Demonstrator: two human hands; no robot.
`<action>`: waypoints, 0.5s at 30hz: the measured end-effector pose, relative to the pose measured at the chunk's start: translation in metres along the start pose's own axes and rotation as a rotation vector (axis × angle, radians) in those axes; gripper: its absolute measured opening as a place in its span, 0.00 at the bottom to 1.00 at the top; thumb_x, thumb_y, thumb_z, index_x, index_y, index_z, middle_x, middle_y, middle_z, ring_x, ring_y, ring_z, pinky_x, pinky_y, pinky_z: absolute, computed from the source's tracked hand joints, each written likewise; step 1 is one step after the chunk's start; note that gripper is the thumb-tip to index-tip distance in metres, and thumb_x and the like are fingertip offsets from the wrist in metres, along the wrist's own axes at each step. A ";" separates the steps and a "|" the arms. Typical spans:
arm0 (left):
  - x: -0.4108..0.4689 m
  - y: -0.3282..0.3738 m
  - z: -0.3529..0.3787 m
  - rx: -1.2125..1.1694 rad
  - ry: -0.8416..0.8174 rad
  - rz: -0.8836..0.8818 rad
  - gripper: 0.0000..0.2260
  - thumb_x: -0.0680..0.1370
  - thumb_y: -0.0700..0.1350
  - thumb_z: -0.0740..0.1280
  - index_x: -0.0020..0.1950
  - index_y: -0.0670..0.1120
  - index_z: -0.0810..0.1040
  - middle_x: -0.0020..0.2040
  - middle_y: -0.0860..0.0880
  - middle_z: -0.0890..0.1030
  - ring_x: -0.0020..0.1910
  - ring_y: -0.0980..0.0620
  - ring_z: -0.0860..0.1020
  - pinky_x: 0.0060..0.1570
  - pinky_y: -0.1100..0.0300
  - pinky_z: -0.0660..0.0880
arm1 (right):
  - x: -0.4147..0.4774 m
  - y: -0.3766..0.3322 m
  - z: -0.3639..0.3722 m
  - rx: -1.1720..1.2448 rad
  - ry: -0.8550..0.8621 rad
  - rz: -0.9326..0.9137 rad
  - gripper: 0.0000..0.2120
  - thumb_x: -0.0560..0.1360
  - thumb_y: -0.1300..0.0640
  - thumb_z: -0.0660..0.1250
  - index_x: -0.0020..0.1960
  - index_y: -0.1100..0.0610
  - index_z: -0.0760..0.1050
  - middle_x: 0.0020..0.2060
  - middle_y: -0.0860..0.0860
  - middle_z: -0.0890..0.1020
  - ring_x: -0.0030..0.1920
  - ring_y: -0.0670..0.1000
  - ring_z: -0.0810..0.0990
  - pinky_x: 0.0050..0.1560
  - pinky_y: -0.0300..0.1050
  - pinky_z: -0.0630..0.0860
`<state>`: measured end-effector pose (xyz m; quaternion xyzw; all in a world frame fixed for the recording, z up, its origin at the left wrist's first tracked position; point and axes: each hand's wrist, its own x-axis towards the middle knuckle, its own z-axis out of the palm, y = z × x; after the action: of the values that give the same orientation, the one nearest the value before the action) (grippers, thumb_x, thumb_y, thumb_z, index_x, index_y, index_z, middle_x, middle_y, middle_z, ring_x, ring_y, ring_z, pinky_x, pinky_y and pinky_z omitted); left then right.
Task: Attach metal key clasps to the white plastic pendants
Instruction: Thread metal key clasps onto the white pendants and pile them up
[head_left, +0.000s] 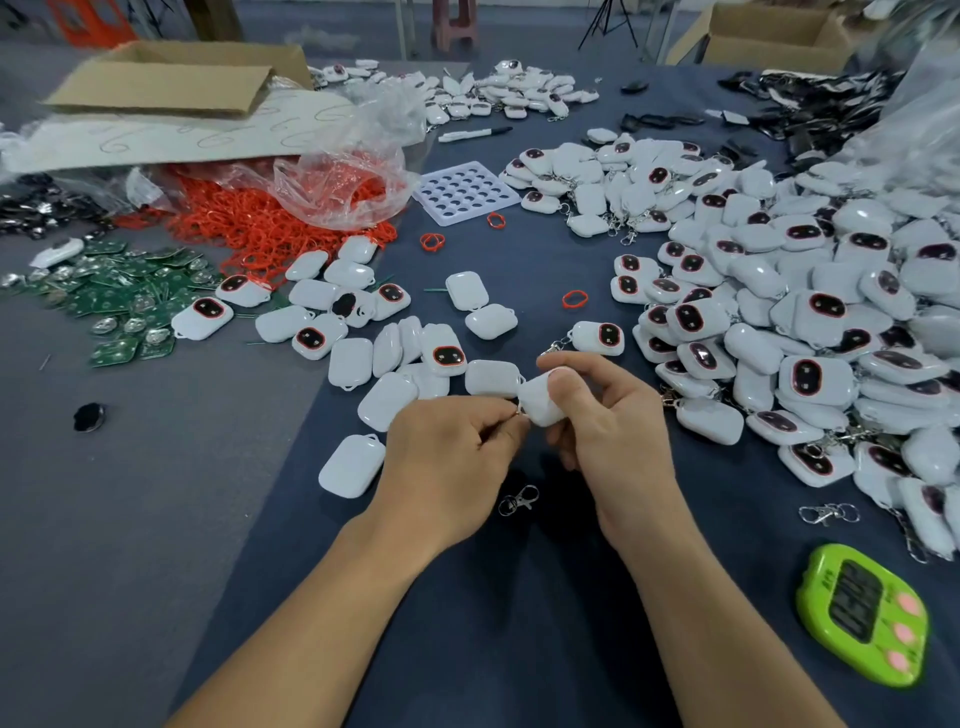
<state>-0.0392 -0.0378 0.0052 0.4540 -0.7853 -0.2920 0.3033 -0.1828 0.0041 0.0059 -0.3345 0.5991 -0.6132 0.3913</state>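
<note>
My right hand (605, 415) grips a white plastic pendant (537, 402) above the dark table cloth. My left hand (449, 457) pinches a small metal clasp (519, 410) right at the pendant's loop; most of the clasp is hidden by my fingers. A loose metal clasp (518, 500) lies on the cloth just below my hands, and another (828, 513) lies to the right. Several clasp-free pendants (384, 358) are scattered to the left. A big pile of pendants with clasps (810, 332) fills the right side.
A green timer (865, 613) lies at the lower right. Orange rubber rings (270, 223) spill from a plastic bag at the upper left, beside green circuit boards (124, 296). A white hole tray (465, 192) and a marker (475, 134) sit further back, with cardboard boxes (171, 78) behind.
</note>
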 end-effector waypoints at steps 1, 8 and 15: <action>-0.001 -0.001 0.002 0.100 0.006 0.023 0.16 0.79 0.53 0.65 0.34 0.47 0.74 0.26 0.53 0.71 0.29 0.54 0.69 0.32 0.54 0.70 | -0.002 0.001 0.001 -0.076 0.023 -0.062 0.07 0.77 0.55 0.68 0.49 0.48 0.85 0.30 0.47 0.81 0.28 0.46 0.75 0.28 0.38 0.71; -0.002 0.003 0.002 0.136 0.001 0.031 0.15 0.79 0.57 0.64 0.37 0.49 0.79 0.28 0.52 0.74 0.30 0.53 0.71 0.32 0.54 0.71 | -0.004 -0.003 -0.002 0.034 -0.025 -0.069 0.09 0.76 0.58 0.67 0.49 0.52 0.86 0.31 0.52 0.82 0.26 0.47 0.75 0.25 0.38 0.70; 0.006 0.003 -0.005 -0.399 -0.089 -0.114 0.09 0.75 0.54 0.68 0.40 0.56 0.86 0.24 0.53 0.73 0.26 0.57 0.70 0.30 0.63 0.69 | 0.002 -0.007 -0.008 0.257 -0.098 0.156 0.13 0.85 0.59 0.61 0.55 0.54 0.85 0.30 0.56 0.79 0.22 0.49 0.71 0.22 0.37 0.62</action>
<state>-0.0397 -0.0428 0.0122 0.4153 -0.6974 -0.4783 0.3351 -0.1912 0.0059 0.0120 -0.2637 0.5199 -0.6356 0.5062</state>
